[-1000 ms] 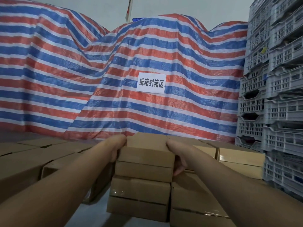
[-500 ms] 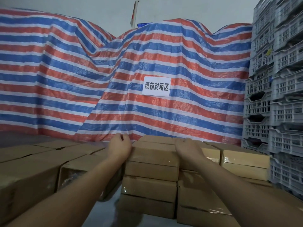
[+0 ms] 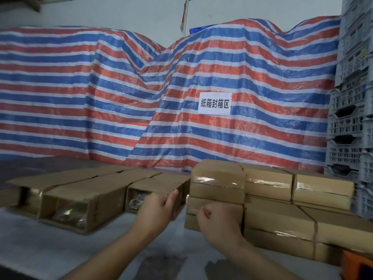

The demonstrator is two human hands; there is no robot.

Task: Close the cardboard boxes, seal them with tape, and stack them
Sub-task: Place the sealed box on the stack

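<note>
A stack of sealed, taped cardboard boxes [image 3: 218, 178] stands at centre right on the grey table [image 3: 60, 243]. To its left lie unsealed boxes with open ends facing me. My left hand [image 3: 159, 206] grips the right front edge of the nearest open box [image 3: 155, 187], thumb on its top flap. My right hand [image 3: 214, 219] is curled into a fist, holding nothing, in front of the lower sealed box [image 3: 224, 208] of the stack.
More sealed boxes [image 3: 282, 223] are stacked to the right. Two larger open boxes [image 3: 84, 199] lie at the left. An orange object [image 3: 357, 263] sits at the bottom right corner. Grey plastic crates [image 3: 351, 118] tower on the right; a striped tarp [image 3: 141, 98] with a sign [image 3: 214, 103] hangs behind.
Both hands have let go of the top sealed box. My left hand moved left onto the open box, my right hand drew back into a fist, and the view shifted left.
</note>
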